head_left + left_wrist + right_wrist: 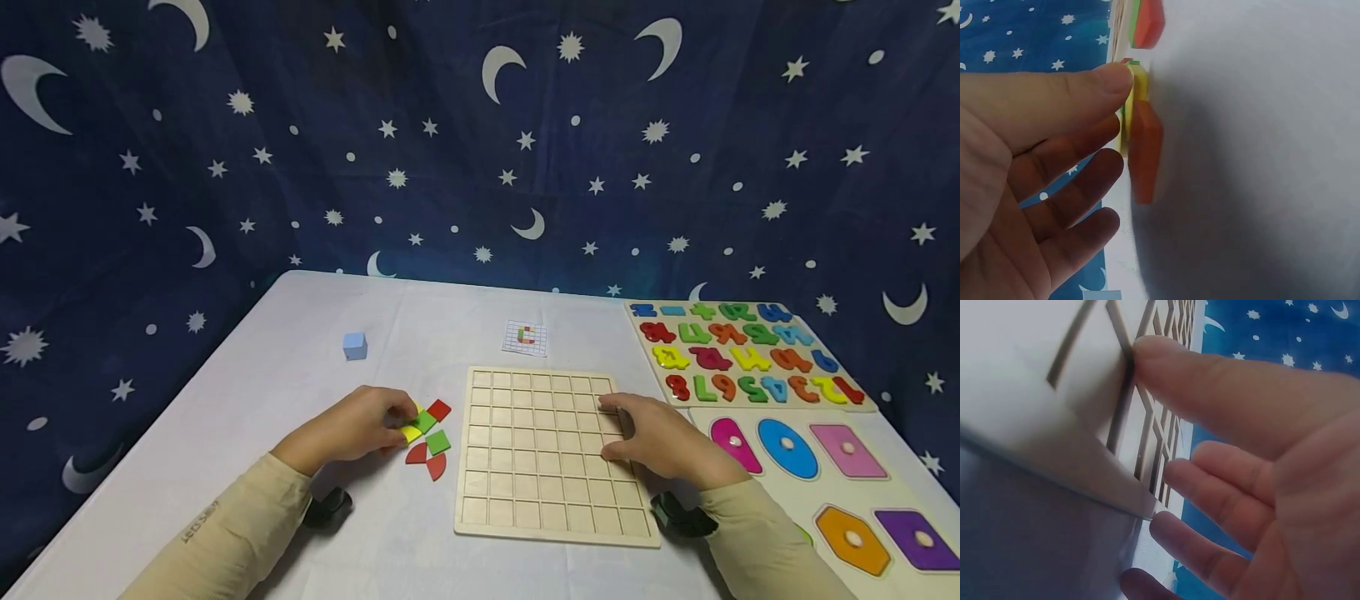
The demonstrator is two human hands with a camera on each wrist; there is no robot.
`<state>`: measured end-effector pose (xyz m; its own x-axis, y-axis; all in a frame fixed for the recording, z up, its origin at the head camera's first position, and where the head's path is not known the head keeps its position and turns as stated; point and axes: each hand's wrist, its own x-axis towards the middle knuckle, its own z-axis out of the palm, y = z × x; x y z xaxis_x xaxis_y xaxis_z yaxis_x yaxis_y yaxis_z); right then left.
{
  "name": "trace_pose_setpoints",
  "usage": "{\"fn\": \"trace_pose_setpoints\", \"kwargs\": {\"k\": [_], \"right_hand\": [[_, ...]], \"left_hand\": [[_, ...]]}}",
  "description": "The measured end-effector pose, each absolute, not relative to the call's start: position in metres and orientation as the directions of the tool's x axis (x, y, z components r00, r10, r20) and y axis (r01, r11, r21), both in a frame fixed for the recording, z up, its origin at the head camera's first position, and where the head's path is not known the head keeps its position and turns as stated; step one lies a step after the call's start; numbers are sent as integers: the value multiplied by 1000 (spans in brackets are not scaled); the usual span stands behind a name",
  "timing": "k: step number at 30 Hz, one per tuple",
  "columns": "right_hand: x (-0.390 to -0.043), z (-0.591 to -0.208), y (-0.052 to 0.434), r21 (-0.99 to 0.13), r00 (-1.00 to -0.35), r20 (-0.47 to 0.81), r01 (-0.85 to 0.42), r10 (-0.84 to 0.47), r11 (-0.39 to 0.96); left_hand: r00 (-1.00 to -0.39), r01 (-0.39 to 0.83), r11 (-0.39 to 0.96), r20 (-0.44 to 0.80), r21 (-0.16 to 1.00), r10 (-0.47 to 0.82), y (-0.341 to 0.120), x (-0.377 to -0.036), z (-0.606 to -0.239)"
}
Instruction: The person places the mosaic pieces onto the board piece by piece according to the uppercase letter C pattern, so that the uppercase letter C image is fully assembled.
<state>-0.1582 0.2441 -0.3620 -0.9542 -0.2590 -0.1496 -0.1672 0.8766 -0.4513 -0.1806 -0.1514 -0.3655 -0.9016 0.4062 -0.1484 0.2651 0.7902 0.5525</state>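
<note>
My left hand (363, 425) is at a small group of flat coloured pieces, its thumb and fingertips apart at a yellow piece (410, 433) and a green piece (424, 421). Close beside these lie a red square (438, 410), another green square (437, 442) and red quarter-round pieces (437, 467). The left wrist view shows an orange piece (1147, 153) just below the thumb tip. My right hand (660, 437) is at the right side of a wooden grid board (555, 537), thumb and fingers spread; its thumb tip overlaps the grid in the right wrist view.
Behind the board lies a small pattern card (525, 338) with a coloured design on a grid. A light blue cube (355, 346) stands at the back left. On the right are a number puzzle board (757, 354) and a shape puzzle board (795, 500) with knobbed pieces.
</note>
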Motion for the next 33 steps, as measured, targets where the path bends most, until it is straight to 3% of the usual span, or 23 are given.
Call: {"fn": "trace_pose_setpoints", "kwargs": {"k": [8,33], "right_hand": [[-160,-361,248,-463,-935,-176,-197,-308,864],[-165,-362,238,-462,-945,-188,-156,-268,873]], "left_hand": [[-897,276,789,-148,549,416,-149,-181,-368],[-888,315,794,-134,520,440,-144,-186,-370]]}}
